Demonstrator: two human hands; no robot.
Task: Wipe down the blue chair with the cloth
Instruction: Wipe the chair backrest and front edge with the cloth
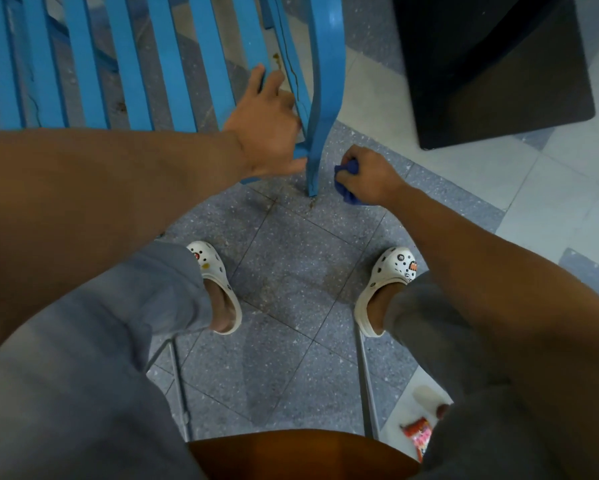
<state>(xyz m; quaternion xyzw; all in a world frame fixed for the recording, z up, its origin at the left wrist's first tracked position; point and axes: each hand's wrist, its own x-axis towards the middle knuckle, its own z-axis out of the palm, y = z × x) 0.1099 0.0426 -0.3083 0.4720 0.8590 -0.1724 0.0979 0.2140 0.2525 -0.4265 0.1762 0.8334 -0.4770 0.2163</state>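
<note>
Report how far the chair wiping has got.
Done: nothing clearly; brown stains still mark a slat. In hand: the left hand grips the chair by its frame; the right hand holds the bunched cloth beside the leg, apparently not touching it. Left: stained slats, likely the rest.

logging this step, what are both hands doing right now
Left hand: grips the blue chair at its frame.
Right hand: holds the bunched cloth.

- Left grip (267,126): arm stretched forward, fingers curled round a blue slat.
- Right grip (369,176): arm extended, fingers clenched round a bunched cloth.
</note>
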